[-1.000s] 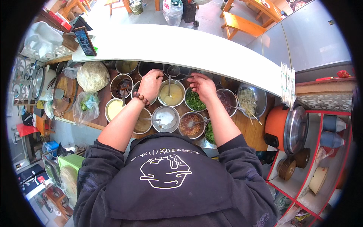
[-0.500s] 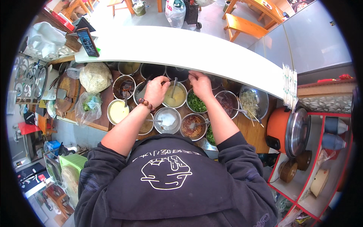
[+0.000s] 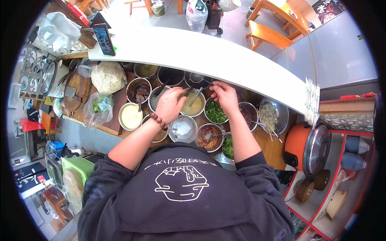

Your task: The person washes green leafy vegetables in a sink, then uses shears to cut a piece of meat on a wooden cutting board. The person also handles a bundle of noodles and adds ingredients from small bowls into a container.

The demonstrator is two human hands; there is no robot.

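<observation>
Left hand point(image 3: 171, 103) hung over left edge of bowl of yellow liquid point(image 3: 192, 106), fingers half curled; couldn't tell whether they held anything. Right hand point(image 3: 225, 97) had thumb and fingertips drawn close together at handle end of small ladle point(image 3: 196, 77); couldn't tell if I gripped it. Ladle's cup sat over dark bowl, beside edge of white counter point(image 3: 193, 46). Chopped greens point(image 3: 216, 111) lay just below my right fingers.

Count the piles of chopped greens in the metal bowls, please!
2. One pile is just below the right hand in the picture; the other pile is nearer the apron, partly behind the right forearm. More may be hidden.
</observation>
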